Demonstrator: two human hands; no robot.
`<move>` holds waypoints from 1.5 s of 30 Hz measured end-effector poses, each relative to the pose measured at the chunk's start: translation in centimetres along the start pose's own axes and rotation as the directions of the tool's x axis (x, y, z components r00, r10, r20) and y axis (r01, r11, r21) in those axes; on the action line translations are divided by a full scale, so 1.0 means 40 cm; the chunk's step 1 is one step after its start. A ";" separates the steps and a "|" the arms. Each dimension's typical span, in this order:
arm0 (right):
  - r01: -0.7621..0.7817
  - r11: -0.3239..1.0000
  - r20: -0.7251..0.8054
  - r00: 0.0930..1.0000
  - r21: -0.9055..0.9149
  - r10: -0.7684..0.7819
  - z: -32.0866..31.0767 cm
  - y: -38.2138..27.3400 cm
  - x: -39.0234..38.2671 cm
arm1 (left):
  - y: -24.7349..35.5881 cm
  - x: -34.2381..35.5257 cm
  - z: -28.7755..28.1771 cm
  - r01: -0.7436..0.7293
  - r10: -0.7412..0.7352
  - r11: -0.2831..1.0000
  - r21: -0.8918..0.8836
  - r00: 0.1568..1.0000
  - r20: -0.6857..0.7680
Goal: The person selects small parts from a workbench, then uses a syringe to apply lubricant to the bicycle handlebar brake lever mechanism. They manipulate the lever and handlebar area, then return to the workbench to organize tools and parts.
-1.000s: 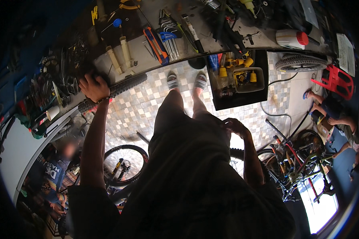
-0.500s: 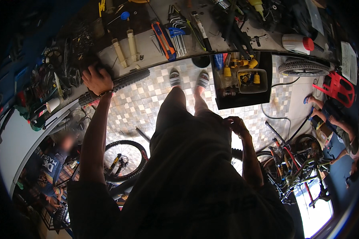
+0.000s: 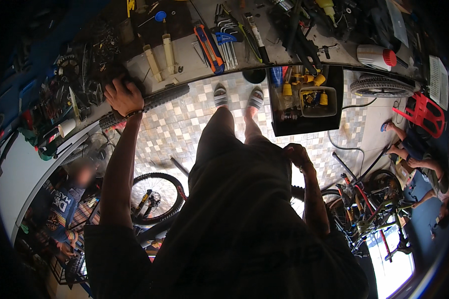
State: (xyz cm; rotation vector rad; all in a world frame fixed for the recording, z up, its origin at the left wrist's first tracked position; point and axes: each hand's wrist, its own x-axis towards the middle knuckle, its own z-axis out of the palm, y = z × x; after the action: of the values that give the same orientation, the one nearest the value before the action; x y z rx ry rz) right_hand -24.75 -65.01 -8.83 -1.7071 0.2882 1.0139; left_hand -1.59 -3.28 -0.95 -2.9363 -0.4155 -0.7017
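My left hand (image 3: 123, 96) leans on the near edge of the workbench (image 3: 182, 46), fingers spread and flat, partly over a dark object I cannot make out. Just below it, a knobbly bicycle tire (image 3: 165, 96) runs along the bench edge. Beside the hand on the bench lie two syringes, the nearer one (image 3: 152, 64) and another one (image 3: 168, 54). My right hand (image 3: 297, 155) hangs at my hip against my shorts, its fingers curled in shadow; whatever they may hold is hidden.
An orange and blue utility knife (image 3: 209, 50), a blue hex key set (image 3: 227, 42) and a red-capped white bottle (image 3: 376, 57) lie on the bench. A black drawer (image 3: 307, 125) juts out below. Bicycles (image 3: 369, 199) stand behind at right. One person (image 3: 65, 202) is at left, another (image 3: 429, 167) at right.
The view has shifted slightly, so the bench things sit a little further right in the picture. Both my hands keep their places, left on the bench edge, right at my hip.
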 end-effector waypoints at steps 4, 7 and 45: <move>-0.285 0.948 0.111 0.956 0.139 0.271 -0.010 0.015 0.012 | 0.000 0.001 0.001 -0.006 0.006 1.000 0.005 1.000 -0.006; -0.326 0.919 0.184 0.939 0.222 0.289 -0.027 0.024 0.006 | 0.005 0.000 -0.001 -0.008 0.008 1.000 0.006 1.000 -0.004; -0.173 0.965 0.037 0.982 -0.199 0.184 0.024 -0.056 0.020 | -0.005 -0.001 0.007 0.001 -0.002 1.000 -0.013 0.999 -0.034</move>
State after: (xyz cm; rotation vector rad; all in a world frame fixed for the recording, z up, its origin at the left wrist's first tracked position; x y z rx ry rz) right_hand -23.33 -63.07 -7.99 -1.8505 0.3201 1.2545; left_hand -1.56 -3.05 -1.22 -2.9321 -0.4118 -0.7565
